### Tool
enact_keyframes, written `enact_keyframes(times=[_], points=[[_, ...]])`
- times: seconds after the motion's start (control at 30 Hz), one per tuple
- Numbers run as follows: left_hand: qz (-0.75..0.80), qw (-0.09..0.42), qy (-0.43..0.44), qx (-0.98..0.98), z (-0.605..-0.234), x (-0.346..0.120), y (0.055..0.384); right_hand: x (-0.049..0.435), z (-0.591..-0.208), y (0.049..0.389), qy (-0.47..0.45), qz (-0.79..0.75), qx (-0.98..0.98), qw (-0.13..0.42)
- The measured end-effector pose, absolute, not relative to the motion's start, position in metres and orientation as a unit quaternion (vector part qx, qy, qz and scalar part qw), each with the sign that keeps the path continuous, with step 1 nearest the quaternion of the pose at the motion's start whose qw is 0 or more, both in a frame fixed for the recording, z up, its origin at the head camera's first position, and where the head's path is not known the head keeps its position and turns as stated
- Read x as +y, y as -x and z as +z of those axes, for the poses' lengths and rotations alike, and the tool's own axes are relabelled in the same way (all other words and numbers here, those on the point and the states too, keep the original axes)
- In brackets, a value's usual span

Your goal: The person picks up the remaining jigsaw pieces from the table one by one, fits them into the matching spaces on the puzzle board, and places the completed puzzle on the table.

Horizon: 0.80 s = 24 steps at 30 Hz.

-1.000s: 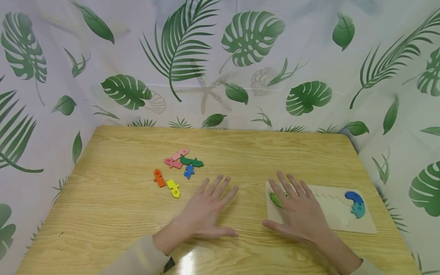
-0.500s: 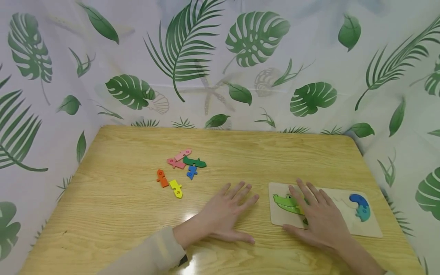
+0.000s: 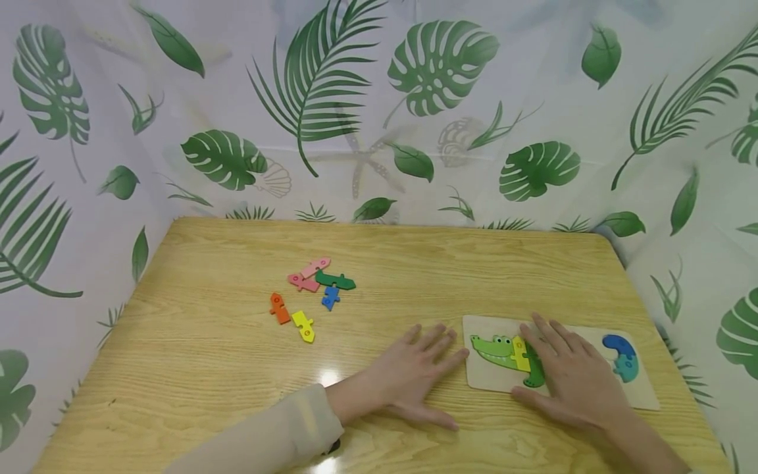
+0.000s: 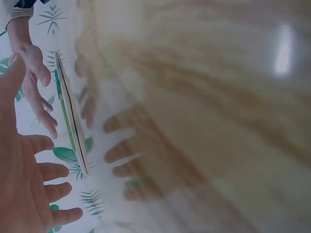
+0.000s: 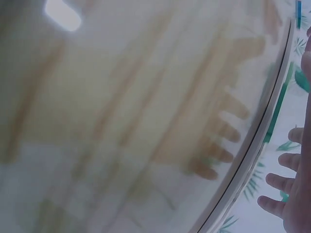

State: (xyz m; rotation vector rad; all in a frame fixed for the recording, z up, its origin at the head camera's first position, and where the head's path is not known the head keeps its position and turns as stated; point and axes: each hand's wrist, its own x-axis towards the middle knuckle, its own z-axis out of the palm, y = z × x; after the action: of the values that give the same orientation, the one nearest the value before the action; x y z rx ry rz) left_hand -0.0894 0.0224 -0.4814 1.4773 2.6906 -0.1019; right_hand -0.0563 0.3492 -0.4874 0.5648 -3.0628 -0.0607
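A wooden crocodile puzzle board (image 3: 488, 376) lies at the table's right side. Its green head piece (image 3: 493, 350), a yellow piece (image 3: 520, 355) and a green foot piece (image 3: 534, 372) sit at the left end. At the right end are a dark blue piece (image 3: 617, 343) and a teal piece (image 3: 626, 366). My right hand (image 3: 577, 378), fingers spread, is over the board's middle and hides part of it. Just left of the board, my left hand (image 3: 408, 378) is spread over the table, holding nothing. The left wrist view shows the board edge-on, below both hands' level unclear.
Loose puzzle pieces lie left of centre: orange (image 3: 279, 308), yellow (image 3: 304, 326), blue (image 3: 331, 298), dark green (image 3: 335, 280), rose (image 3: 303, 283) and light pink (image 3: 316, 267). The wooden table (image 3: 207, 368) meets a leaf-patterned cloth (image 3: 355, 99) behind and at both sides.
Both hands have moved to the right, the left one to near the board's left edge. The crocodile's head, yellow piece and green foot piece have come into sight from behind the right hand.
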Motion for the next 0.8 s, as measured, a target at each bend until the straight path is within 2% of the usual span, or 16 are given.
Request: enact_keyframes(times=[0.8], points=[[-0.085,0.057,-0.506,0.857,-0.479,0.044,0.089,0.403,-0.493,0.054,-0.172,-0.043,-0.984,-0.013]])
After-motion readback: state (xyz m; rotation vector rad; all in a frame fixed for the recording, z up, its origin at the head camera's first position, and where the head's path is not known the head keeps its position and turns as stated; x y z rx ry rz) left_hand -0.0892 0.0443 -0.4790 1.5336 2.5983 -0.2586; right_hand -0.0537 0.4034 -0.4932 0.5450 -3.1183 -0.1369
